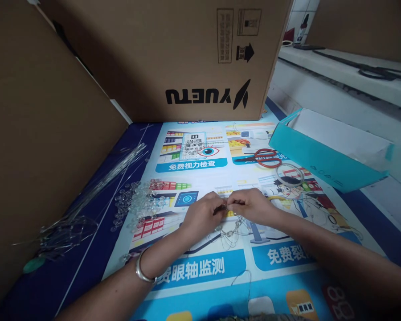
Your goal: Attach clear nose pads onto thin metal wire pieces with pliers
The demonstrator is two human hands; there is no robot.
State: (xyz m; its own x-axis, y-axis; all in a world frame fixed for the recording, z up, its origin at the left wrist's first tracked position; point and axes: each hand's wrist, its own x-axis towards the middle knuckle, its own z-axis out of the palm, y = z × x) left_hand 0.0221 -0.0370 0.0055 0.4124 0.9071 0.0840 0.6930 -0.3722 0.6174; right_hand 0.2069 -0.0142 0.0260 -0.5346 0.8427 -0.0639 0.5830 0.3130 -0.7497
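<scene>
My left hand (pixel 203 213) and my right hand (pixel 250 206) meet fingertip to fingertip over a printed poster mat (pixel 200 272). Both pinch a thin wire strung with clear beads (pixel 231 231), which hangs down in loops below my fingers. A silver bangle (pixel 142 269) circles my left wrist. A pile of loose clear beads (pixel 137 204) lies on the mat just left of my left hand. What sits exactly between the fingertips is too small to make out.
Bundles of thin wire (pixel 96 187) lie along the left. Red-handled scissors (pixel 262 157) and a clear tape roll (pixel 290 174) rest behind my right hand. A teal box (pixel 317 160) stands at right. Large cardboard boxes (pixel 173 58) wall the back and left.
</scene>
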